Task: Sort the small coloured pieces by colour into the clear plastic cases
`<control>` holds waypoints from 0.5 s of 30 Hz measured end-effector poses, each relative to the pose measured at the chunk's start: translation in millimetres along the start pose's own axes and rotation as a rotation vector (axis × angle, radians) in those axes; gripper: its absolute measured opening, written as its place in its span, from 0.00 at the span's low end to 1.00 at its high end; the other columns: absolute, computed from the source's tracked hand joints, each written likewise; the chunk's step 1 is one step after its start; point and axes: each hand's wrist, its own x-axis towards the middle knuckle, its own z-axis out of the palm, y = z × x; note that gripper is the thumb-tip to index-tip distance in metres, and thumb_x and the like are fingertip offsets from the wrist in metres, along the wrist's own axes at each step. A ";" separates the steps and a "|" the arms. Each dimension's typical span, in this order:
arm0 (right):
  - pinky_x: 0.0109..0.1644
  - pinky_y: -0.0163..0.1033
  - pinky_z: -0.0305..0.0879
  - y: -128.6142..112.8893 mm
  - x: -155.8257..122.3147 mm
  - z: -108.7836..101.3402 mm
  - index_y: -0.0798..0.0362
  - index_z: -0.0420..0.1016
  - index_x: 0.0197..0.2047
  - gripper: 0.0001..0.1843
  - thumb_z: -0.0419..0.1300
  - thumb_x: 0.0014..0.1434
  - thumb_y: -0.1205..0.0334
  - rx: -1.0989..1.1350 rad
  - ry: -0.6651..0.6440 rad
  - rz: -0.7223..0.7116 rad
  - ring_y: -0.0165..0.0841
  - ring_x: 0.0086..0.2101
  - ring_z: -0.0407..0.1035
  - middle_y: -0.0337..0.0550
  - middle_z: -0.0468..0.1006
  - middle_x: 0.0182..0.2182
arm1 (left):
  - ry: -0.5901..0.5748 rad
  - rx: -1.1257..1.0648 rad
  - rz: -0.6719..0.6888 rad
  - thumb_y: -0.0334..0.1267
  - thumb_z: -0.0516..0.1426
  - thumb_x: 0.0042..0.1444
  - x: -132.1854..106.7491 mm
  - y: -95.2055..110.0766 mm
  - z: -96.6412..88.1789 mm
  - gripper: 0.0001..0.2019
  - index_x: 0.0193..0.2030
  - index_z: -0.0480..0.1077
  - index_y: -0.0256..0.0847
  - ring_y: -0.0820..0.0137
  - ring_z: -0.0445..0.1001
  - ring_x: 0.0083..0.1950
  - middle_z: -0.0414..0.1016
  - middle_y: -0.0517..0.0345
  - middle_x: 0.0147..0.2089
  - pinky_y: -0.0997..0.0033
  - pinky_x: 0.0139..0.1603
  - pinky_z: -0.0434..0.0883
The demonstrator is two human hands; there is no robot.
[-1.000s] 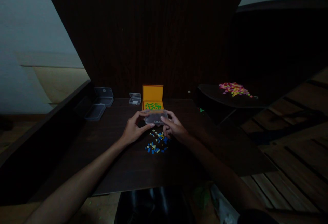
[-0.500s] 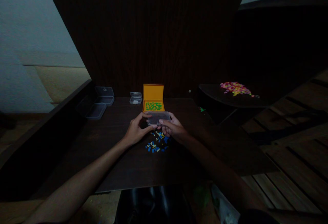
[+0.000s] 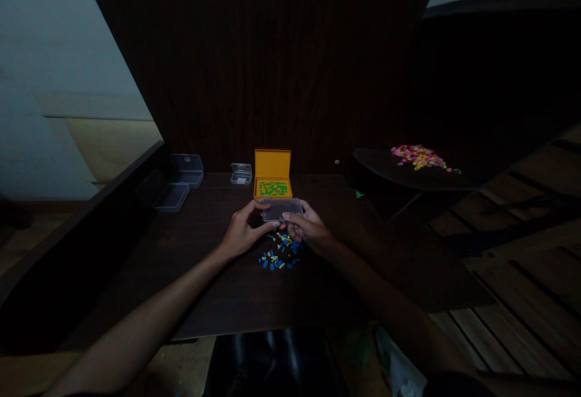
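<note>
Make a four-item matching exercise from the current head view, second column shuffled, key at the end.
Things:
1. Yellow box
2. Blue pieces
3. Pink, red and yellow pile
4. Left hand

Place or state:
A. On the curved shelf at the right
B. In a grip on the clear case, along with the right hand
C. Open, green pieces inside
D. Scattered on the desk

Pairs: 1-C, 2-D, 3-A, 4-B

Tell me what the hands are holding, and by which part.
A clear plastic box, held at its left end by the left hand and right end by the right hand.
</note>
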 end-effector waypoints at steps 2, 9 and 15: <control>0.11 0.26 0.48 -0.7 -0.5 0.8 0.50 0.56 0.45 0.31 0.68 0.44 0.53 0.004 0.003 -0.002 0.23 0.12 0.59 0.32 0.74 0.20 | 0.001 -0.008 0.004 0.43 0.65 0.48 -0.1 -0.5 0.6 0.19 0.44 0.68 0.39 0.59 0.70 0.58 0.72 0.46 0.56 0.54 0.59 0.67; 0.11 0.26 0.47 1.0 0.8 0.3 0.51 0.56 0.45 0.32 0.69 0.43 0.53 0.014 0.003 -0.016 0.23 0.12 0.60 0.31 0.73 0.19 | 0.006 0.009 0.003 0.44 0.65 0.47 -0.6 0.2 1.5 0.20 0.44 0.68 0.39 0.60 0.70 0.58 0.72 0.47 0.56 0.56 0.59 0.67; 0.11 0.26 0.48 2.6 1.7 -0.7 0.51 0.55 0.46 0.32 0.68 0.44 0.55 0.010 -0.004 -0.005 0.23 0.13 0.61 0.30 0.74 0.19 | 0.009 0.044 -0.001 0.45 0.65 0.47 -0.4 -0.8 1.4 0.20 0.44 0.68 0.38 0.60 0.72 0.57 0.72 0.47 0.55 0.57 0.57 0.69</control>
